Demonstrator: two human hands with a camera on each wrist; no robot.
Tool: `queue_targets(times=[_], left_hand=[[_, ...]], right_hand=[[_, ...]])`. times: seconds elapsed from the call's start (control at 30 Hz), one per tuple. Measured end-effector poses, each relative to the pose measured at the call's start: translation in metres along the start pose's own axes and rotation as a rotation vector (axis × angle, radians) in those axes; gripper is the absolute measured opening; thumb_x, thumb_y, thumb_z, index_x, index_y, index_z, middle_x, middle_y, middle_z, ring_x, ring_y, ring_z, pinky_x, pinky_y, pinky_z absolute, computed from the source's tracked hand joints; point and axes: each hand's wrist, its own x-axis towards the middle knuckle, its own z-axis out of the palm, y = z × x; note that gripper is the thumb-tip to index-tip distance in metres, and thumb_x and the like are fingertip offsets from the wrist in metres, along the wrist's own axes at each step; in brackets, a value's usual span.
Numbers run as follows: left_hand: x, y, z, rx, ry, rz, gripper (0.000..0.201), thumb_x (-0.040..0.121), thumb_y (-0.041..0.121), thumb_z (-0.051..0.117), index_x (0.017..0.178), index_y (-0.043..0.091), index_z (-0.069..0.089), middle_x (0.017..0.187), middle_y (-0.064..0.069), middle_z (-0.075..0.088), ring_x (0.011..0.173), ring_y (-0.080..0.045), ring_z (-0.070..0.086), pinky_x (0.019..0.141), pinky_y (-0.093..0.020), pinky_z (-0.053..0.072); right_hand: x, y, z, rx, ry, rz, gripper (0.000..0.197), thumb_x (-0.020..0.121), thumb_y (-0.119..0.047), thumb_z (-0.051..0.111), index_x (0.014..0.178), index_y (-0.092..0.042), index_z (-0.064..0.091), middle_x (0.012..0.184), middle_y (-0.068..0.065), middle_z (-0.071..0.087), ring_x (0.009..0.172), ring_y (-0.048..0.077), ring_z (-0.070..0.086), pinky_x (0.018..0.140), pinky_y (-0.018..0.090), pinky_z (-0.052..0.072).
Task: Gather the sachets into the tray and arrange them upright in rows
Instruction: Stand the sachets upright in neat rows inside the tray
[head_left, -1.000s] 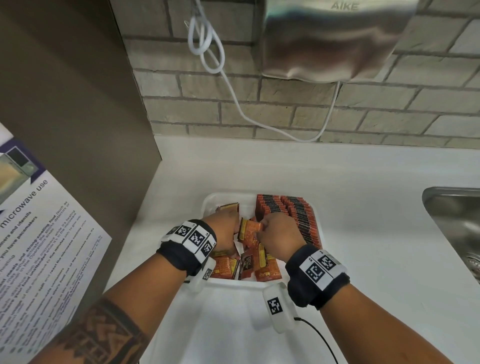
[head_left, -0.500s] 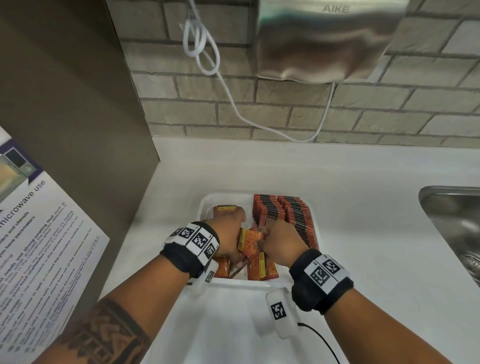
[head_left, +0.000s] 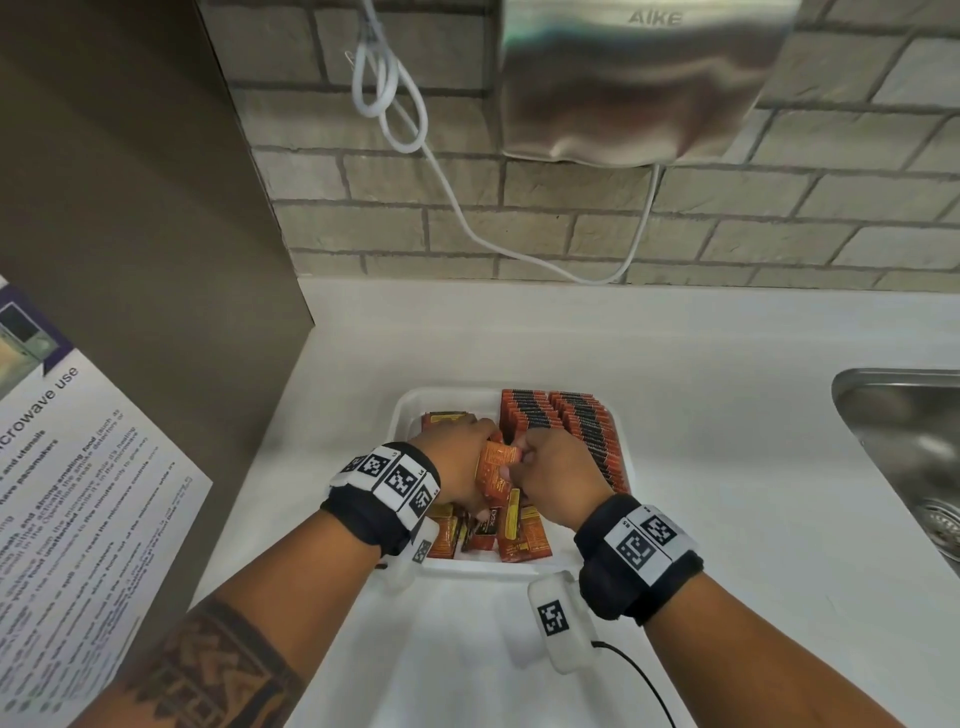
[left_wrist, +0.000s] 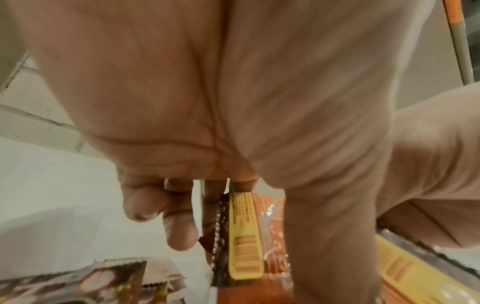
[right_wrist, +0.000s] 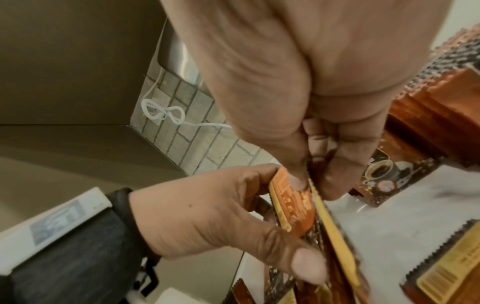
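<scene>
Where brick wall (head_left: 571, 218) meets counter (head_left: 727, 467), tray (head_left: 410, 410) sits.

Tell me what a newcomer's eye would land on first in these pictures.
First, the two hands meeting over the white tray: the left hand and the right hand both pinch a small bundle of orange sachets at its middle. Next, the two neat upright rows of sachets filling the tray's right side, against loose sachets lying jumbled at its near edge. Above, a steel hand dryer hangs on the brick wall.
</scene>
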Motion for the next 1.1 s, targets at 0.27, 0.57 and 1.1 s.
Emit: queue_targets(times=[0.27,0.57,1.1], left_hand=[[-0.009,-0.013,-0.019,-0.092,0.024,0.042,0.054,0.08,0.023,0.08,0.126,0.015,0.053,0.112,-0.005,0.066,0.101,-0.022,0.062,0.084,-0.033,0.051],[-0.014,-0.024,-0.042,-0.641,0.178,0.052,0.032,0.098,0.036,0.063,0.128,0.028,0.057,0.118,0.002,0.065,0.106,-0.019,0.064,0.095,-0.039,0.053],[-0.005,-0.014,-0.019,-1.435,0.268,0.092,0.017,0.101,0.008,0.057,0.117,0.01,0.058,0.12,-0.032,0.064,0.098,-0.037,0.064,0.088,-0.055,0.055]], right_hand=[[0.0,-0.007,0.0,0.008,0.104,-0.148,0.003,0.093,-0.013,0.068,0.094,-0.014,0.066,0.069,-0.01,0.056,0.056,0.001,0.049,0.049,0.01,0.038],[0.005,-0.026,-0.022,0.148,0.169,-0.233,0.003,0.093,-0.015,0.07,0.095,-0.014,0.069,0.083,0.0,0.071,0.071,0.011,0.068,0.056,0.016,0.05],[0.001,-0.033,-0.027,0.516,0.043,-0.082,0.019,0.092,-0.01,0.071,0.11,-0.009,0.066,0.1,0.009,0.075,0.091,0.032,0.074,0.084,0.054,0.059]])
